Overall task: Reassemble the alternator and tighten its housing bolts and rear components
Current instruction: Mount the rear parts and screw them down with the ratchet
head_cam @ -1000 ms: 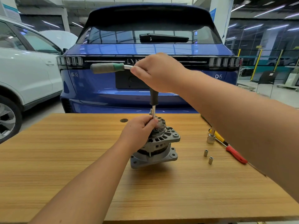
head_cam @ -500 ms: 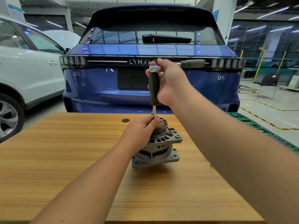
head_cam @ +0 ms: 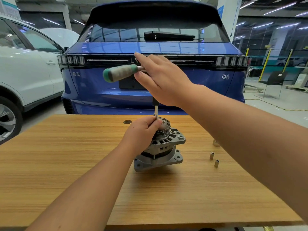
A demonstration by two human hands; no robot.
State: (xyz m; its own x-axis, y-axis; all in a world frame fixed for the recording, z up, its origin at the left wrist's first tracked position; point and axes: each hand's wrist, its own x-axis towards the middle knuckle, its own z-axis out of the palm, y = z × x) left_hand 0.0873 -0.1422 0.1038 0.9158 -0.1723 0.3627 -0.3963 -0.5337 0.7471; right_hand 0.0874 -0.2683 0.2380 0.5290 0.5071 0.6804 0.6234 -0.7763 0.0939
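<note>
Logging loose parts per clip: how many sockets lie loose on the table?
3. Two small sockets stand right of the alternator, one behind the other; a larger socket sits farther back, half hidden by the right forearm, which may hide more.

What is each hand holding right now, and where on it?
The left hand grips the wrench low on its shaft, atop the alternator. The right hand, fingers straight, rests on the wrench's top.

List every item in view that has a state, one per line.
alternator: upright on table, rear end up
ratchet handle: horizontal, pointing left
extension shaft: vertical, on alternator's top
left hand: grips shaft's lower end
right hand: fingers straight, over ratchet head
two small sockets: upright on table
</note>
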